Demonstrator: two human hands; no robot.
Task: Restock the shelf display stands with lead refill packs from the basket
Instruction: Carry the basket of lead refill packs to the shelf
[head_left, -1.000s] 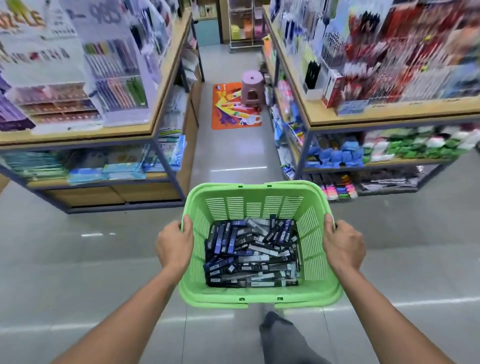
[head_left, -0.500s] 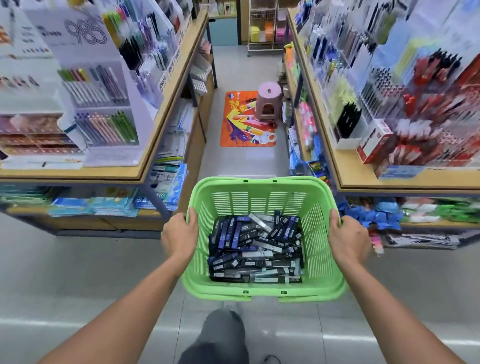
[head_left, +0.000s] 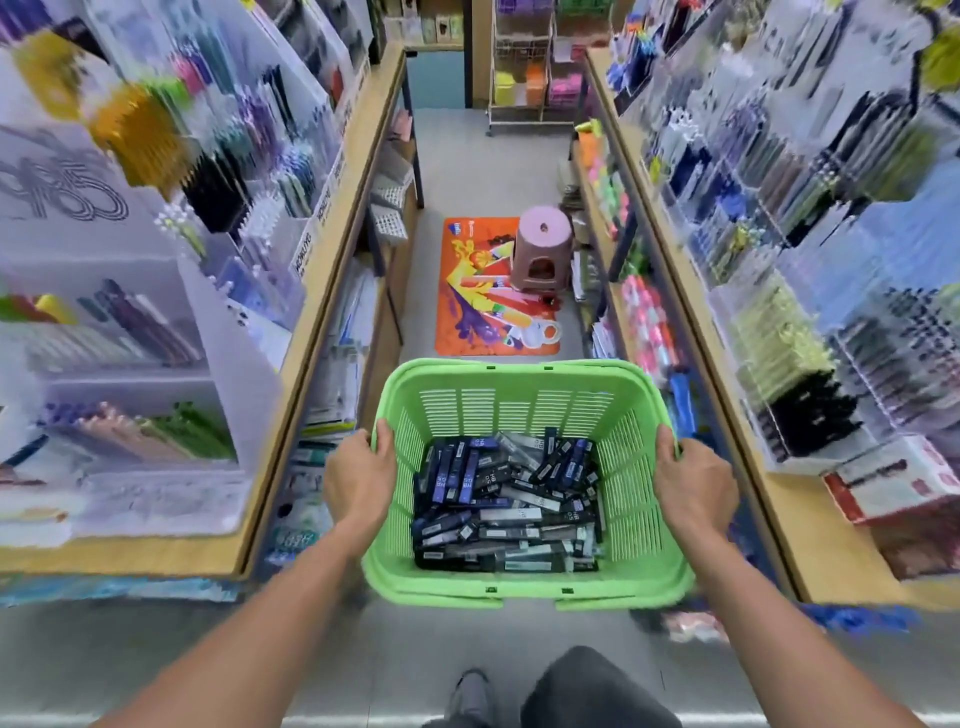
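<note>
Both hands — left hand (head_left: 358, 475), right hand (head_left: 693, 480) — clench the green slatted plastic basket's (head_left: 524, 584) side rims, keeping its dark lead refill packs (head_left: 506, 506) level.

An orange floor mat (head_left: 498, 291) with a bright printed picture lies on the grey floor (head_left: 452, 156) of the aisle. A pink plastic stool (head_left: 543, 252) stands on the mat's far right corner. At the far end of the aisle a wire rack (head_left: 524, 67) holds yellow, orange and pink blocks. Near the bottom edge, a dark trouser leg (head_left: 587, 691) and a grey shoe (head_left: 470, 696) show.
</note>
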